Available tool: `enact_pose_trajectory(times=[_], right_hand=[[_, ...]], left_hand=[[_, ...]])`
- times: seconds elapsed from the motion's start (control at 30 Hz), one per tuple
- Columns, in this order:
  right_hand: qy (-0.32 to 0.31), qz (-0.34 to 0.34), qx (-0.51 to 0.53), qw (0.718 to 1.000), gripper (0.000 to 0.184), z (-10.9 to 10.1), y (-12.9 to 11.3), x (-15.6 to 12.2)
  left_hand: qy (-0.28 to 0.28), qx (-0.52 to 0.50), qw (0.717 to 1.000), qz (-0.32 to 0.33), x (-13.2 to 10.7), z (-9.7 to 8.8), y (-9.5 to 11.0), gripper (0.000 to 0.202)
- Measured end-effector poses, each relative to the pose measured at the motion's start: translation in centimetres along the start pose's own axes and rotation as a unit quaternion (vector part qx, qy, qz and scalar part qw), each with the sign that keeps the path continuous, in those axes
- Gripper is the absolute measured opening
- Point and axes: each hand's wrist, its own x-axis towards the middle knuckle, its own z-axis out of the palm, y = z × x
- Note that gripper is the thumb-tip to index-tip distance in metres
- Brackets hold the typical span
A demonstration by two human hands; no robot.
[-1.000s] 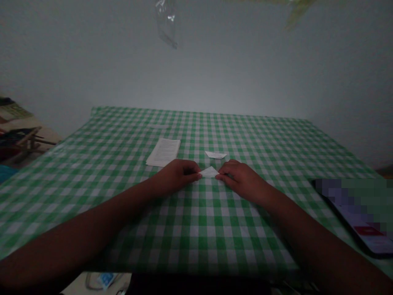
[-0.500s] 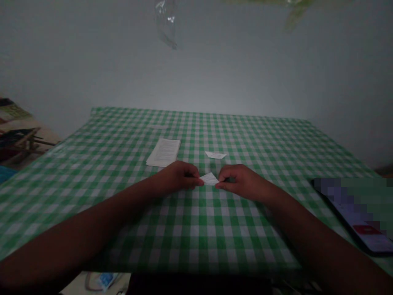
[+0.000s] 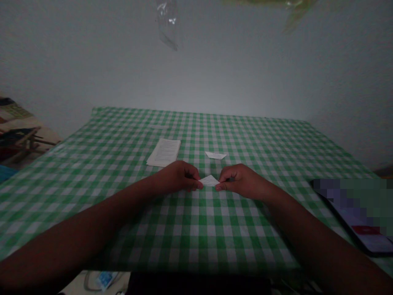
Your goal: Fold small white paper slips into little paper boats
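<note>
A small folded paper (image 3: 210, 180), white with printed lines and pointed at the top, is stretched between my two hands over the tablecloth. My left hand (image 3: 181, 176) pinches its left corner between thumb and fingers. At the right corner, my right hand (image 3: 239, 180) pinches it the same way. Just beyond lies another folded paper (image 3: 215, 155), flat and boat-shaped, touched by neither hand. A stack of printed sheets (image 3: 166, 150) rests behind my left hand.
A green-and-white checked tablecloth (image 3: 208, 233) covers the table, which meets a pale wall (image 3: 196, 73) at the back. At the right edge lies a phone (image 3: 353, 217) with its screen lit. Clear plastic (image 3: 167, 24) hangs on the wall.
Both hands keep their pinch on the folded paper. The paper's peak has dropped slightly, and its face looks a little different in tilt.
</note>
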Motion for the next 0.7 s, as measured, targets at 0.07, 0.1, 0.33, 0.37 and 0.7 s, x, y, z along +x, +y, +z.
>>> enact_pose_trajectory(times=[0.07, 0.1, 0.33, 0.37, 0.7], right_hand=[[0.001, -0.002, -0.004, 1.0, 0.017, 0.0, 0.1, 0.0], [0.002, -0.001, -0.007, 1.0, 0.017, 0.0, 0.1, 0.0], [0.022, 0.02, -0.008, 1.0, 0.016, 0.2, 0.3, -0.1], [0.026, 0.019, -0.009, 0.999, 0.016, 0.2, 0.3, -0.1], [0.02, 0.037, 0.007, 0.999, 0.02, 0.1, 0.5, 0.0]], left_hand=[[-0.016, -0.004, 1.0, 0.005, 0.0, -0.2, -0.2, 0.025], [-0.026, -0.007, 1.0, 0.007, 0.0, -0.3, -0.3, 0.025], [-0.03, -0.014, 0.999, -0.016, 0.2, 0.0, -0.8, 0.025], [-0.016, -0.013, 1.0, -0.015, 0.3, 0.2, -0.9, 0.025], [0.065, 0.054, 0.996, 0.001, 0.4, 0.5, -0.6, 0.028]])
